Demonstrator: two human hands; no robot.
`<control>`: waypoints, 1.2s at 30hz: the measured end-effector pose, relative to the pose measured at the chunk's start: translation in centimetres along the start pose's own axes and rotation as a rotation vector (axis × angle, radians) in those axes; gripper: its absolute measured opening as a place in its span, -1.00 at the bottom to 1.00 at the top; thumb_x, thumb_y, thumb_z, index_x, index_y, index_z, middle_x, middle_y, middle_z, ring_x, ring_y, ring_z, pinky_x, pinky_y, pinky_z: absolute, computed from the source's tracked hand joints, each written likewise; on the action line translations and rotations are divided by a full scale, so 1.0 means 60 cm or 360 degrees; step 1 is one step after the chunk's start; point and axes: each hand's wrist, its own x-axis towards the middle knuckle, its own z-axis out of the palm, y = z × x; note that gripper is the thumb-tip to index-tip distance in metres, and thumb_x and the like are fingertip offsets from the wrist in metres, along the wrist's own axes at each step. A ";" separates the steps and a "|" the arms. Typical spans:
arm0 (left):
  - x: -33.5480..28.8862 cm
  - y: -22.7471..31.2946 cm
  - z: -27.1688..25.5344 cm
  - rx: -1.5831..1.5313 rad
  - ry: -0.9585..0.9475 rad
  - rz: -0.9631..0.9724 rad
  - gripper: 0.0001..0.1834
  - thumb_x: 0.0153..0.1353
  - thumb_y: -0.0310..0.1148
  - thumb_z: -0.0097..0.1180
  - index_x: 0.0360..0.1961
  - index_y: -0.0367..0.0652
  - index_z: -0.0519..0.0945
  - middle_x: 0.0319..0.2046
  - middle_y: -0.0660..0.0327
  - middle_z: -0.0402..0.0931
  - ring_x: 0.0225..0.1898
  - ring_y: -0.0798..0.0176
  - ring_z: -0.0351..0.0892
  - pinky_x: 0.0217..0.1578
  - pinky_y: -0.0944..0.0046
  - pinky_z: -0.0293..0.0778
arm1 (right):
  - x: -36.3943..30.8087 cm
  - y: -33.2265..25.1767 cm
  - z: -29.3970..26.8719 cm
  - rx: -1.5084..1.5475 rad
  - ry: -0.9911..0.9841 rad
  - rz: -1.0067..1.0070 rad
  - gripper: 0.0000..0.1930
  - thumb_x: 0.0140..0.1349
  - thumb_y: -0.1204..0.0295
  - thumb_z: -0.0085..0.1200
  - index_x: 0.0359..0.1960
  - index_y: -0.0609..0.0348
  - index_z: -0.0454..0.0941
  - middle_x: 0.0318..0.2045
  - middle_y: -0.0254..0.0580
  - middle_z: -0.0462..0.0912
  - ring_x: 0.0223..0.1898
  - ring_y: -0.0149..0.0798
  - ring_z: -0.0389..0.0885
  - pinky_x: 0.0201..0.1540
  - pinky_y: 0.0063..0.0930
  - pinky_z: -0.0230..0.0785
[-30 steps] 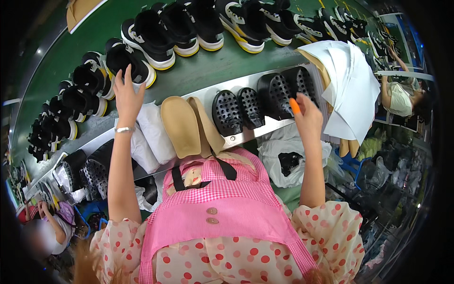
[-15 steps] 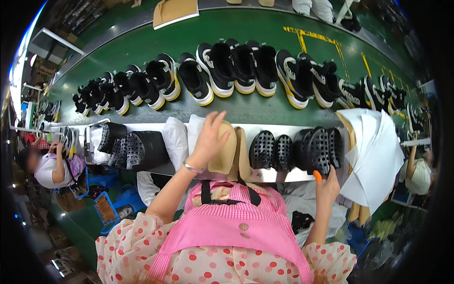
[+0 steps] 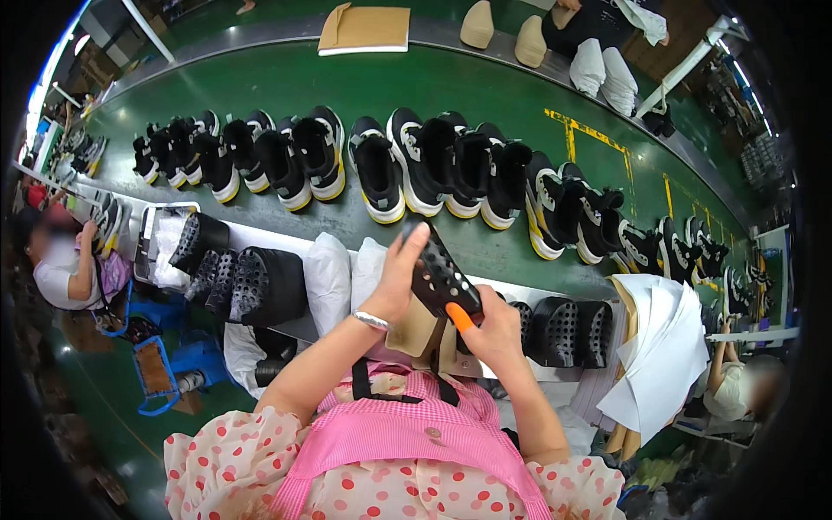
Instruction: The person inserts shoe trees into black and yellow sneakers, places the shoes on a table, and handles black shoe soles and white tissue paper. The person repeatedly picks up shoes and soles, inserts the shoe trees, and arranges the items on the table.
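Observation:
In front of my chest, a black perforated plastic shoe insert is tilted between my two hands. My left hand grips its upper left end, fingers partly hidden behind it. On its lower right end is my right hand, with an orange finger cover pressed to the surface. Below the insert, tan shoe forms stand on the white ledge, partly covered by my hands. More black perforated inserts stand to the right of my right hand.
Black, white and yellow sneakers line the green table. Left on the ledge are white-wrapped forms and black perforated blocks. White paper sheets hang at the right. Co-workers sit at both sides.
My right hand has moved from the right-hand inserts to the middle, bringing one black insert. My left hand, earlier open over the tan forms, now grips it too. The view has shifted slightly.

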 end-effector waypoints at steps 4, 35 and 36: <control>0.046 0.022 -0.067 0.0400 0.0160 0.0014 -0.50 0.34 0.08 0.00 -0.07 -0.18 0.56 -0.28 0.31 0.51 -0.26 0.42 0.51 -0.21 0.39 0.47 | 0.071 -0.006 0.031 -0.0210 -0.0069 -0.0026 -0.70 0.06 0.36 0.29 -0.35 0.26 0.42 -0.60 0.06 0.57 -0.56 0.10 0.59 -0.51 -0.16 0.41; 0.281 0.038 -0.244 0.2414 0.0055 0.0666 -0.83 0.03 -0.33 0.20 -0.33 -0.13 0.61 -0.36 0.05 0.64 -0.27 -0.10 0.62 -0.33 -0.02 0.53 | 0.546 0.096 0.464 -0.1082 -0.0131 -0.0297 -0.76 0.19 0.43 -0.08 -0.45 0.08 0.70 -0.40 -0.04 0.70 -0.35 -0.11 0.72 -0.29 -0.25 0.57; 0.277 0.055 -0.234 0.2451 0.0025 0.0516 -0.83 0.05 -0.32 0.18 -0.32 -0.13 0.61 -0.30 0.05 0.64 -0.24 -0.09 0.62 -0.33 -0.01 0.53 | 0.546 0.091 0.465 -0.1073 -0.0150 -0.0297 -0.76 0.18 0.44 -0.07 -0.45 0.10 0.70 -0.40 -0.05 0.71 -0.34 -0.13 0.72 -0.29 -0.25 0.58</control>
